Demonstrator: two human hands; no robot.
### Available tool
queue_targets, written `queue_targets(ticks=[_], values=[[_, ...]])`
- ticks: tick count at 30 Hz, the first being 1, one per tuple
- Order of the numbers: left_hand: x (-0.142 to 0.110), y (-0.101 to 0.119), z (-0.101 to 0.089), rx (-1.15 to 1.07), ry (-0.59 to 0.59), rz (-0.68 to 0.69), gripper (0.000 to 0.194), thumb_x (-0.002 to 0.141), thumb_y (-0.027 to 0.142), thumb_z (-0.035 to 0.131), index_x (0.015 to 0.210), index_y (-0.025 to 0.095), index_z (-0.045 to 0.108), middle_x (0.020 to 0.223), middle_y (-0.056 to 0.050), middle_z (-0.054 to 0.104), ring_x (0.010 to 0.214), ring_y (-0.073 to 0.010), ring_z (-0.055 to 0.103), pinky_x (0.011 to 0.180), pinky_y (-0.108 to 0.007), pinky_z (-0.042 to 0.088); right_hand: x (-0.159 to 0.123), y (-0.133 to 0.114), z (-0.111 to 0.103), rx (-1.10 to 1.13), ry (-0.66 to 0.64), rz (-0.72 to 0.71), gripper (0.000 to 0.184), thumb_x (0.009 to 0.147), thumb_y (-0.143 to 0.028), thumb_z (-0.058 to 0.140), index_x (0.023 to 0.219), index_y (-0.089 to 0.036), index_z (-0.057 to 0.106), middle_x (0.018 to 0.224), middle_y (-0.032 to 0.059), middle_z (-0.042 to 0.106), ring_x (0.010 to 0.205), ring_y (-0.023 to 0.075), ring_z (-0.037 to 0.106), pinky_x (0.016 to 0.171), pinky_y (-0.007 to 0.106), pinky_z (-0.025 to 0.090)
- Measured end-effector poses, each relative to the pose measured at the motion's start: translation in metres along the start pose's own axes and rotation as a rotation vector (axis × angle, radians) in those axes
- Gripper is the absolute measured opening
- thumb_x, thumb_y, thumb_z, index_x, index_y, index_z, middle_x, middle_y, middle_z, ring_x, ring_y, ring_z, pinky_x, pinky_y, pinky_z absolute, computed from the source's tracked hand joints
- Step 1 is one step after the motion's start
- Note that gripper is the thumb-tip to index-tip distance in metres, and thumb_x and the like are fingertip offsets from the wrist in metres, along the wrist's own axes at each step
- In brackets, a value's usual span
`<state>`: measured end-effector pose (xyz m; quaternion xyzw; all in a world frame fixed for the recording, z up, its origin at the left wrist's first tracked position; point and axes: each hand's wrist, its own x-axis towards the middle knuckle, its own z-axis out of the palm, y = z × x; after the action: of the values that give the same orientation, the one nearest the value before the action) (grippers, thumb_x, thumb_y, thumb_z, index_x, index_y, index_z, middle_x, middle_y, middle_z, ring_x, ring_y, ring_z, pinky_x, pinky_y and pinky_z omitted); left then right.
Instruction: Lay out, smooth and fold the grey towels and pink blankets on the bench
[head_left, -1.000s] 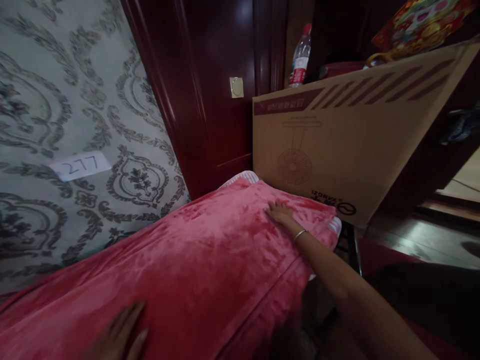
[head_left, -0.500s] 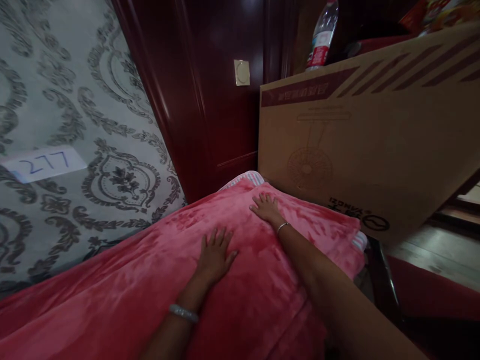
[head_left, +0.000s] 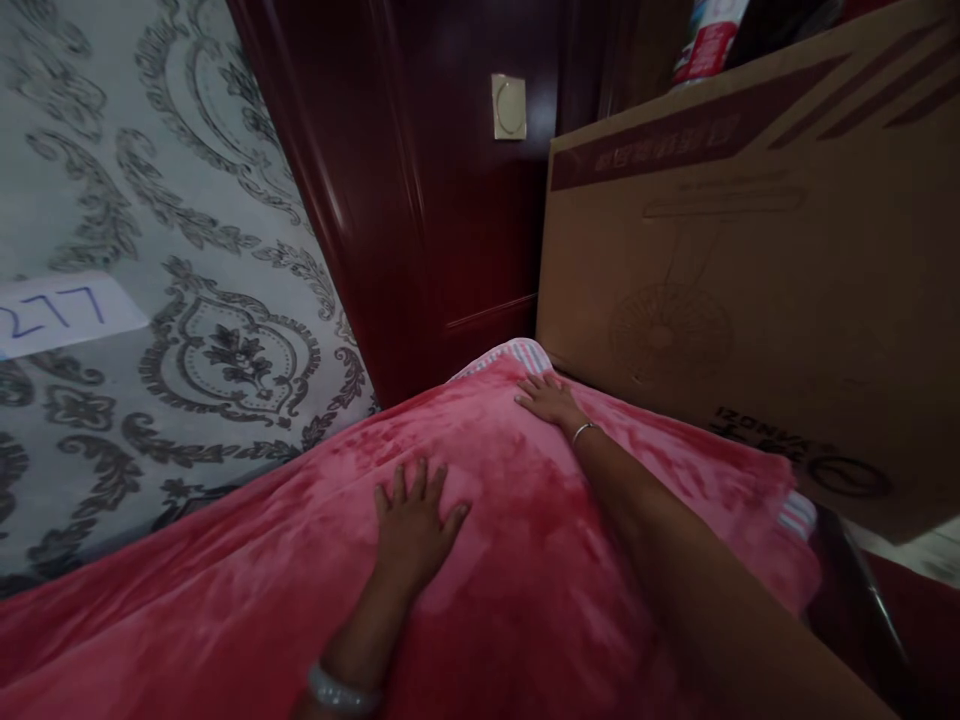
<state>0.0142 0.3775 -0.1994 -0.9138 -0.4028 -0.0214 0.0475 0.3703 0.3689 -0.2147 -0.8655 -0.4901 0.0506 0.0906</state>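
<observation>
A plush pink-red blanket spreads across the lower part of the view. My left hand lies flat on it near the middle, fingers spread, with a pale bracelet at the wrist. Farther forward, my right hand rests palm down close to the blanket's far corner, its fingers apart; a thin silver bangle circles that wrist. Striped cloth in white, pink and grey peeks out from under the far corner, and more striped cloth shows at the right edge.
A large cardboard box stands along the far right side, with a red-labelled bottle above its top edge. Dark red wood panelling rises behind. Patterned wallpaper with a paper marked 277 borders the left.
The camera view has come nearer to the box and corner. My left hand has shifted slightly back on the blanket, while my right hand has moved a little toward the far corner. Both stay flat.
</observation>
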Motion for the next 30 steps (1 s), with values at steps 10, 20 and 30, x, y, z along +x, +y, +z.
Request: queue_targets(ticks=[10,20,30], values=[[0.0,-0.001,-0.002,-0.018,0.005,-0.02,0.074,0.101,0.062,0.037,0.162,0.019,0.037,0.169,-0.019,0.028,0.156,-0.0454,0.023,0.122,-0.068,0.022,-0.021,-0.023,-0.026,-0.037,0.041,0.01,0.069,0.106,-0.055,0.028,0.168,-0.026,0.019,0.174,0.0083,0.011,0.159,0.0332,0.013,0.125,0.063,0.016],[0.002,-0.004,0.0,-0.021,0.009,-0.022,0.064,0.104,0.051,0.033,0.16,0.02,0.041,0.169,-0.017,0.031,0.156,-0.0441,0.025,0.122,-0.067,0.025,-0.07,-0.06,0.008,0.0,-0.091,-0.477,0.068,0.105,-0.064,0.027,0.166,-0.034,0.026,0.173,0.002,0.015,0.161,0.0266,0.008,0.128,0.056,0.008],[0.003,-0.006,0.001,-0.09,-0.065,-0.031,0.068,0.103,0.056,0.035,0.162,0.023,0.035,0.172,-0.016,0.022,0.159,-0.0421,0.017,0.123,-0.068,0.02,0.007,0.064,0.0,0.062,-0.033,-0.006,0.065,0.107,-0.054,0.019,0.167,-0.029,0.023,0.174,0.0024,0.015,0.16,0.0238,0.014,0.127,0.054,0.018]])
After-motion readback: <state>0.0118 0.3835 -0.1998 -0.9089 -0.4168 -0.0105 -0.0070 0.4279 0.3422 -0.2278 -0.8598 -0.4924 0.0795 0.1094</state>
